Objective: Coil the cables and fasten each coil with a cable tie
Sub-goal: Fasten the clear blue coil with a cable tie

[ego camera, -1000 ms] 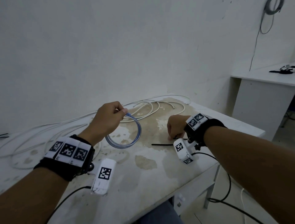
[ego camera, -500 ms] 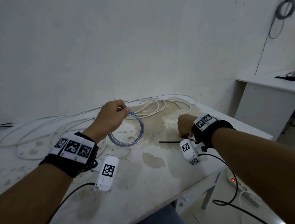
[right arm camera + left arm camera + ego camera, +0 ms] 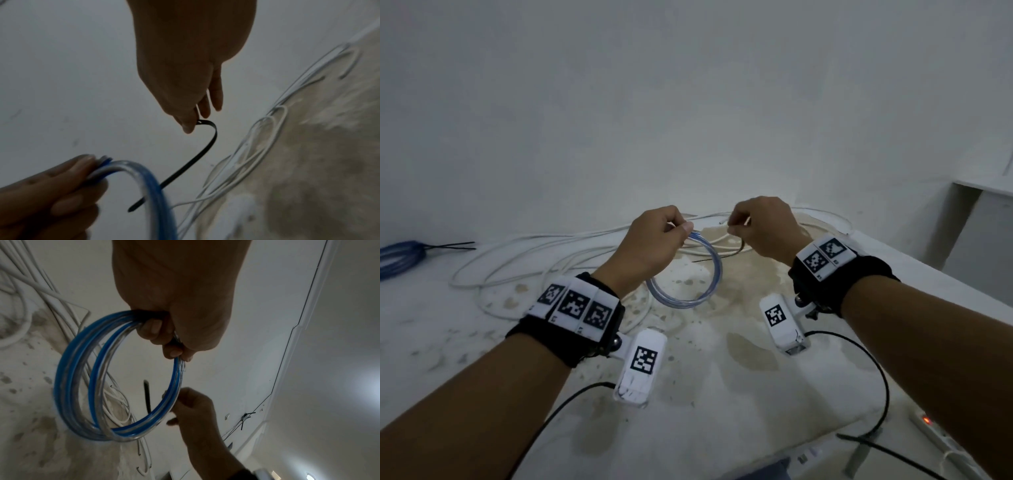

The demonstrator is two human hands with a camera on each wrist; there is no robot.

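Head camera looks forward and down from above my forearms, taking in the desk (image 3: 722, 394) and wall. Left wrist camera sits close under my palm, facing along the fingers. Right wrist camera does the same, nearer the wall. All three share the blue coil (image 3: 685, 274) and white cables (image 3: 524, 246).

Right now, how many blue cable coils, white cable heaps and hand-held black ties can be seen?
Blue coils: 2, the held coil in the left hand and the far-left coil on the table.
White cable heap: 1.
Black cable tie: 1, pinched by the right hand.
Total: 4.
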